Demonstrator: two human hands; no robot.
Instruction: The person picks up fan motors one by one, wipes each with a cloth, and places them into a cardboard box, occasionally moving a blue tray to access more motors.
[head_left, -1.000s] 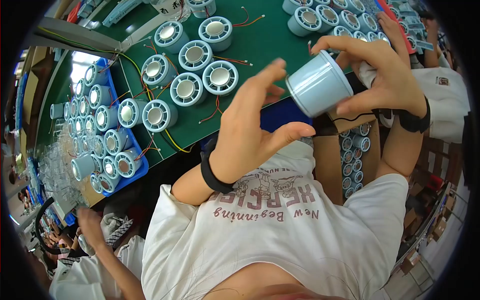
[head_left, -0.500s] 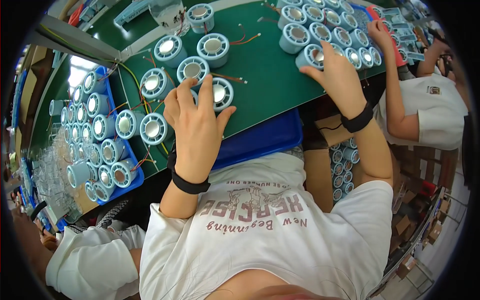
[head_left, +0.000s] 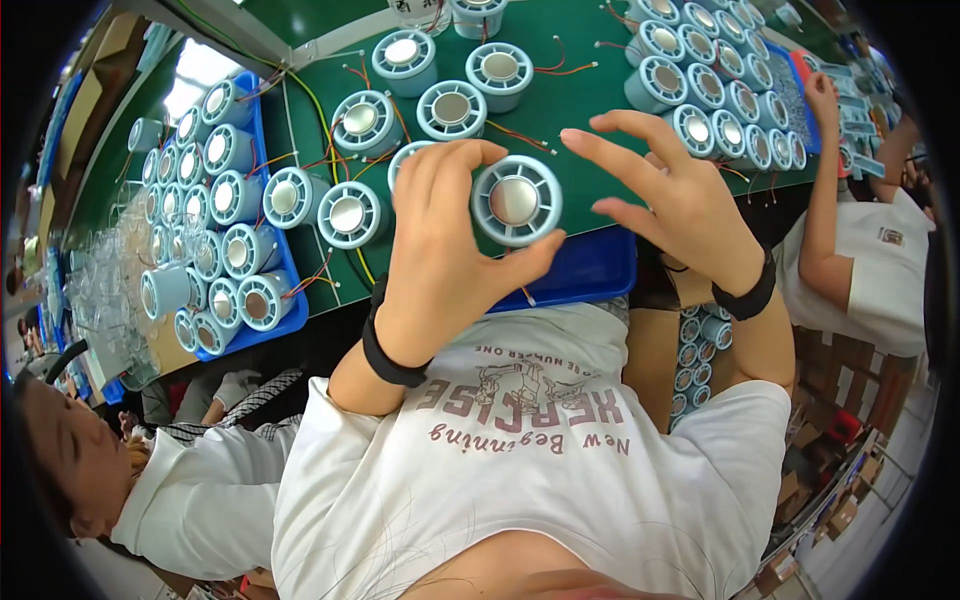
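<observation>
My left hand (head_left: 440, 255) grips a light blue round housing (head_left: 516, 203) with a slotted rim and a silver disc in its middle. Thumb and fingers hold it by its sides, above the table's near edge, disc facing up. To its right hovers my right hand (head_left: 685, 205), fingers spread and apart from the housing, nothing in them. Several similar housings, such as one with a dull disc (head_left: 452, 110), stand on the green table (head_left: 560, 95) beyond my left hand. Another housing is partly hidden behind the left fingers. Thin red and black leads with small plugs trail from them.
At the left a blue tray (head_left: 290, 322) holds many such housings, beside a heap of clear plastic parts (head_left: 110, 260). Grouped housings (head_left: 662, 80) fill the far right. A blue tray (head_left: 600, 268) lies below the table edge. Co-workers sit on both sides.
My left hand has lifted a housing off the table toward me. My right hand has come away from the right-hand group, moving nearer the held housing. The view has shifted too.
</observation>
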